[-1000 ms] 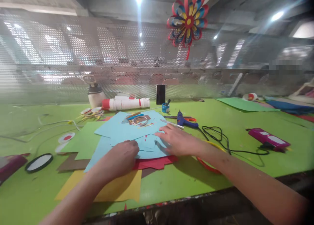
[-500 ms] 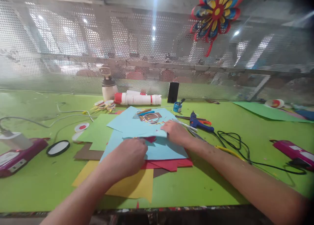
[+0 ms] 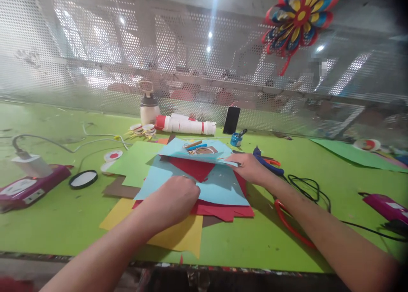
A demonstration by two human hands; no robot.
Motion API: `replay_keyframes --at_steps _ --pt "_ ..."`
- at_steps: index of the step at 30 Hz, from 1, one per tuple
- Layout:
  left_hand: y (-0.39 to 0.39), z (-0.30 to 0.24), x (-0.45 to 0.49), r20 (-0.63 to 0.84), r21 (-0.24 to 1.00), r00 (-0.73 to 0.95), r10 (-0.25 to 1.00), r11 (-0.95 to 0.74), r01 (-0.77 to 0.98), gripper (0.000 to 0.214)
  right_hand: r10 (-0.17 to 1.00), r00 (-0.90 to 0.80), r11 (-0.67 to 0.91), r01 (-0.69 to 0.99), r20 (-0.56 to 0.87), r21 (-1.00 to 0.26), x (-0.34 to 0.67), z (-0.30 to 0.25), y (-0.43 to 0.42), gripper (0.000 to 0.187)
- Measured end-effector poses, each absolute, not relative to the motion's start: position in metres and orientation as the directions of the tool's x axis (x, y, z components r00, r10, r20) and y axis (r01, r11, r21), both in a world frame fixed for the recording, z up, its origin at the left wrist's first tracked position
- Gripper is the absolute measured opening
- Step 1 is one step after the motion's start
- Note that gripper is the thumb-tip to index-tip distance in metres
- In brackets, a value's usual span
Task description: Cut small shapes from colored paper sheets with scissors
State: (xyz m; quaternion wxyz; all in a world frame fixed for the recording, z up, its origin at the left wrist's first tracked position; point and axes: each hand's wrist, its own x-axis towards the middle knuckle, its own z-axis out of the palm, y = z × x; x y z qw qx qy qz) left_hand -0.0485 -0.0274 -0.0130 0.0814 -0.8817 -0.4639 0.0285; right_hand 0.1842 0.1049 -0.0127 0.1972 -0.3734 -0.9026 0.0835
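Observation:
My right hand pinches the near right edge of a light blue paper sheet, holding that edge raised. On top of this sheet lie a blue pen-like stick, a wooden stick and a pale ring. Under the raised edge shows a dark red paper piece, lying on a second light blue sheet. My left hand is closed above that lower sheet, close to the red piece; whatever its fingers grip is hidden.
Around the stack lie green paper, yellow paper and red paper. To the right are a blue glue gun, a black cord and a red handle. A power strip sits left; a phone stands behind.
My right hand has lifted the upper blue sheet's near edge, uncovering more of the red piece. My left hand stays closed near the red piece. The view has shifted slightly.

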Motion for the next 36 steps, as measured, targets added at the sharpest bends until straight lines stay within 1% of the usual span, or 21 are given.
replay_keyframes --at_steps 5,9,13,15,19,21,23,25,28,30,31,33,34,36 --pt "-0.026 -0.011 -0.046 0.113 -0.146 0.571 0.813 -0.555 0.819 0.021 0.712 -0.624 0.702 0.625 0.322 -0.342 0.188 -0.019 0.103 0.028" --pt "-0.023 -0.009 -0.046 0.130 -0.147 0.554 0.822 -0.537 0.831 0.021 0.656 -0.698 0.751 0.563 0.288 -0.346 0.191 -0.028 0.096 0.025" --pt "-0.019 -0.008 -0.046 0.172 -0.125 0.540 0.824 -0.526 0.841 0.021 0.602 -0.749 0.792 0.515 0.277 -0.328 0.197 -0.036 0.091 0.032" --pt "-0.019 -0.007 -0.044 0.239 -0.138 0.544 0.804 -0.526 0.839 0.020 0.587 -0.756 0.804 0.502 0.289 -0.318 0.199 -0.038 0.090 0.035" --pt "-0.020 -0.002 -0.042 0.433 -0.186 0.510 0.743 -0.480 0.857 0.021 0.532 -0.790 0.842 0.458 0.304 -0.284 0.201 -0.038 0.087 0.039" --pt "-0.020 0.000 -0.044 0.461 -0.173 0.488 0.741 -0.465 0.868 0.023 0.497 -0.812 0.864 0.432 0.305 -0.258 0.200 -0.037 0.084 0.037" --pt "-0.020 0.001 -0.048 0.439 -0.137 0.490 0.753 -0.483 0.865 0.026 0.470 -0.828 0.880 0.413 0.307 -0.234 0.201 -0.037 0.079 0.036" --pt "-0.019 0.002 -0.053 0.366 -0.069 0.492 0.790 -0.504 0.861 0.032 0.454 -0.836 0.889 0.404 0.308 -0.214 0.202 -0.038 0.075 0.039" --pt "-0.019 0.002 -0.059 0.153 0.039 0.462 0.873 -0.473 0.880 0.040 0.438 -0.844 0.898 0.393 0.310 -0.198 0.204 -0.040 0.070 0.044" --pt "-0.019 0.001 -0.061 0.030 0.058 0.434 0.900 -0.435 0.898 0.048 0.420 -0.853 0.906 0.375 0.310 -0.195 0.206 -0.041 0.068 0.043" --pt "-0.019 0.001 -0.060 -0.004 0.059 0.422 0.907 -0.421 0.905 0.052 0.410 -0.858 0.910 0.365 0.310 -0.195 0.207 -0.041 0.066 0.042" --pt "-0.020 0.000 -0.058 -0.024 0.062 0.412 0.911 -0.410 0.910 0.056 0.395 -0.865 0.917 0.348 0.310 -0.195 0.208 -0.041 0.064 0.042" --pt "-0.020 0.000 -0.056 -0.023 0.065 0.416 0.909 -0.414 0.908 0.055 0.390 -0.868 0.919 0.343 0.309 -0.195 0.209 -0.042 0.063 0.041" --pt "-0.021 0.000 -0.052 -0.027 0.061 0.436 0.900 -0.433 0.899 0.045 0.384 -0.871 0.921 0.336 0.306 -0.197 0.209 -0.042 0.061 0.039"
